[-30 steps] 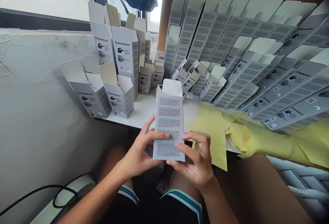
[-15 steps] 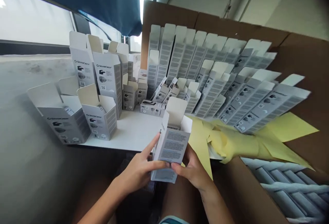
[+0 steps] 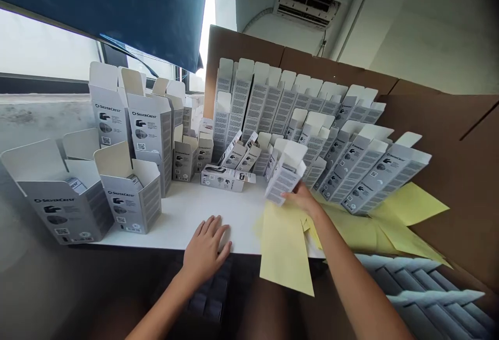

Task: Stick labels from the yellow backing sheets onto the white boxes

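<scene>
My right hand [image 3: 302, 199] grips the lower right side of a small grey-and-white carton [image 3: 284, 181]. The carton's top flaps stand up, and it tilts among other cartons above the yellow sheet [image 3: 286, 246]; whether its base touches down I cannot tell. Near the front edge of the white table [image 3: 175, 220], my left hand [image 3: 206, 251] rests palm down, holding nothing, with its fingers apart. A closed carton [image 3: 222, 178] lies on its side farther back. Two wider open-topped cartons, a large one [image 3: 64, 212] and a narrower one [image 3: 132, 205], stand at the left with something inside.
Tall open cartons [image 3: 150, 127] stand at the back left. Several rows of similar cartons [image 3: 268, 101] lean against a brown cardboard panel [image 3: 249, 43]. More yellow paper [image 3: 358, 231] lies at the right. Below it are stacked pale items [image 3: 429, 288].
My right hand has carried the small carton from in front of me, forward and right, to the other cartons. My left hand has let go of it and come down on the table.
</scene>
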The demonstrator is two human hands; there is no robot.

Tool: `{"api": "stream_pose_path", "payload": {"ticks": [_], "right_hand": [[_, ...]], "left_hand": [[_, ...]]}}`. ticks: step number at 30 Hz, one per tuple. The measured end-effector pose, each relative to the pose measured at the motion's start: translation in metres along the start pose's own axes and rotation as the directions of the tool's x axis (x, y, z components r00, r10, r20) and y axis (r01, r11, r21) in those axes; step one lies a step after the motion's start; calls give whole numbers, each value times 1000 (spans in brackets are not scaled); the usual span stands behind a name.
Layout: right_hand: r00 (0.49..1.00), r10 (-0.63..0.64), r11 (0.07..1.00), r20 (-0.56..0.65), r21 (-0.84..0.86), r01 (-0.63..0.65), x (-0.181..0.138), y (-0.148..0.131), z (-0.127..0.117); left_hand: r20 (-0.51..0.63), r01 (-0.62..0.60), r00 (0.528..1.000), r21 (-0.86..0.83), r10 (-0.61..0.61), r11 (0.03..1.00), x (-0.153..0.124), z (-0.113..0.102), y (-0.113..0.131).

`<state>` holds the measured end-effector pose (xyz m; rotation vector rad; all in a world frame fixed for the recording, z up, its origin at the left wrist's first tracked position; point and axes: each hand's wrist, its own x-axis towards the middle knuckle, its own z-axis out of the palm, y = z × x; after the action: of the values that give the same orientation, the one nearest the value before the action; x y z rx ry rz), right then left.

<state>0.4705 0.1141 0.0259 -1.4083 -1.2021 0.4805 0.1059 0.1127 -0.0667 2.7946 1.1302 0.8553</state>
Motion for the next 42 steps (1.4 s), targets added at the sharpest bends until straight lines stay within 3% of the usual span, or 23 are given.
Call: {"api": "stream_pose_path", "payload": {"ticks": [5, 9, 17, 27, 30, 33, 37, 39, 42], "right_hand": [[999, 40, 989, 33, -144, -34, 50, 26, 39], [998, 56, 963, -8, -262, -56, 70, 41, 61], [974, 48, 861, -221, -485, -153, 66, 52, 86], [914, 75, 777, -398, -551, -304, 67, 48, 100], [900, 41, 772, -434, -558, -304, 59, 37, 102], [895, -72, 771, -440, -594, -230, 53, 9, 108], [943, -183, 746, -279, -664, -52, 72, -42, 124], [982, -114, 715, -149, -698, -23, 95, -62, 132], [997, -19, 678, -69, -734, -38, 129, -77, 139]], "left_hand": [[-4, 5, 1000, 19, -5, 1000, 0, -6, 7], [-27, 19, 999, 7, -19, 1000, 0, -7, 8], [-30, 71, 997, -41, -72, 997, 2, -9, 12], [-35, 77, 996, -54, -79, 996, 1, -7, 11], [-45, 80, 996, -69, -83, 994, 1, -6, 11], [-42, 94, 994, -75, -98, 993, 2, -6, 11], [2, 121, 993, -76, -121, 990, 4, -6, 13], [24, 135, 991, -73, -134, 988, 5, -7, 14], [30, 139, 990, -75, -137, 987, 4, -8, 14]]}}
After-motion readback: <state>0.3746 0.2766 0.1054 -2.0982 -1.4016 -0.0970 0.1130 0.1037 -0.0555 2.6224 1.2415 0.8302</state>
